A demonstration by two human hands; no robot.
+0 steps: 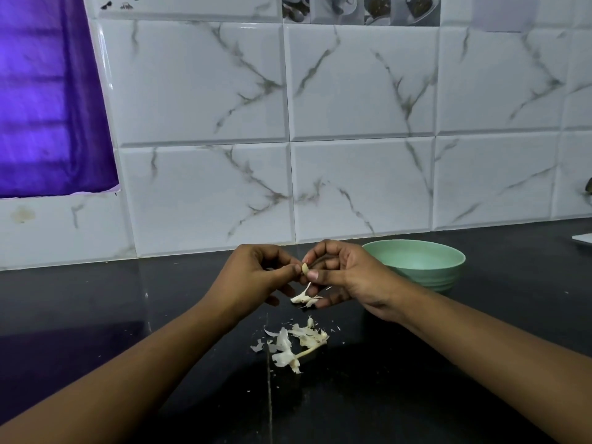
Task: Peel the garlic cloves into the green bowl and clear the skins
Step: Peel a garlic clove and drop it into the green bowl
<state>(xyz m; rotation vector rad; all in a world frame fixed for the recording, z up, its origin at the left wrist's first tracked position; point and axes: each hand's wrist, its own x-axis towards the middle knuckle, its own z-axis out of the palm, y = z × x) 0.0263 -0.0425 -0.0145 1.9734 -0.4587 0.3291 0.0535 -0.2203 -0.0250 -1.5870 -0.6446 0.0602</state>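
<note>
A small pale garlic clove [305,268] is pinched between the fingertips of my left hand [256,277] and my right hand [346,277], held above the dark counter. Strips of loose skin [304,298] hang just below the clove by my right fingers. A heap of papery garlic skins with a dry stem [296,344] lies on the counter under my hands. The green bowl [448,270] stands to the right, just behind my right hand; what is inside it is hidden from view.
The black countertop [448,363] meets a white marble-patterned tiled wall [352,155] at the back. A purple curtain [48,107] hangs at the upper left. A pale flat object [583,239] shows at the far right edge.
</note>
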